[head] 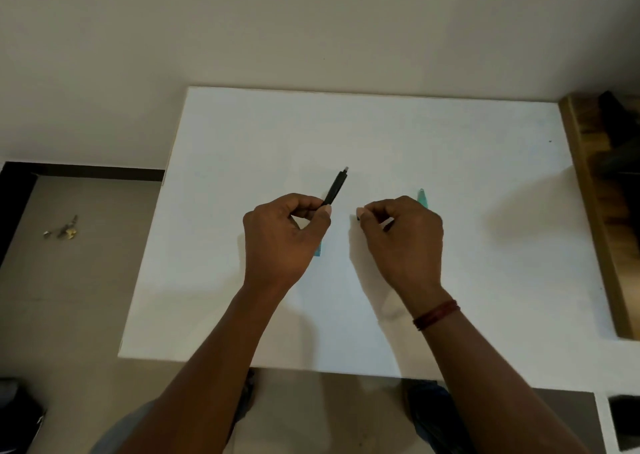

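Where the thumb and first finger of the left hand (284,235) meet, they pinch the near end of a thin black plastic pen (335,187), and the other fingers curl in under it. The pen is up off the table, near the middle, and its grey end points far and a little right. The right hand (401,235) is just to the right, not touching the pen, and its thumb and finger pinch a tiny dark bit (358,216). That bit is too small to tell what it is. I think the pen is light and stiff and will not bend, but it looks smooth, so it could slip or spin in a loose pinch. A good place to hold it is round the middle of its body. The tiny bit needs a tight pinch, or it could drop and roll away. One blue-green plastic piece (422,199) peeks out past the right hand, and another blue-green piece (318,250) lies under the left hand, both on the flat white table (450,135). A red thread band (436,314) is round the right wrist. Some small metal keys (64,227) lie on the floor far to the left.
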